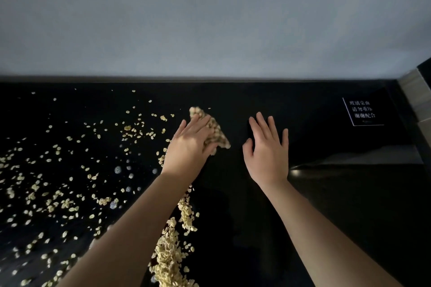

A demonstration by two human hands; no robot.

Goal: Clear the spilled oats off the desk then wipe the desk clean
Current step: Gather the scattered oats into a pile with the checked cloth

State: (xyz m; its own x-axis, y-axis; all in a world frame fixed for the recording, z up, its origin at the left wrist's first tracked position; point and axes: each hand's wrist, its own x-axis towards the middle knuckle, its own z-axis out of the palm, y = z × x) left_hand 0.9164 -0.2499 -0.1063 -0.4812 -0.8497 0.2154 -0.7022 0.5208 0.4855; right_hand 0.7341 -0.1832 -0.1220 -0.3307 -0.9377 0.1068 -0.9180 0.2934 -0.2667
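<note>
On the black desk (291, 193), oats (58, 182) lie scattered at left, with a ridge heaped beside and beyond the left hand (186, 147), which lies flat, fingers straight, against that ridge. Well apart, the right hand (268, 154) hovers spread, holding nothing.

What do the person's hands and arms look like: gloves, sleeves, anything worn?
Nothing worn shows. The left hand and right hand have no gloves, rings or wristband. The left forearm and right forearm are uncovered to the frame edge, with no sleeves or markings.
</note>
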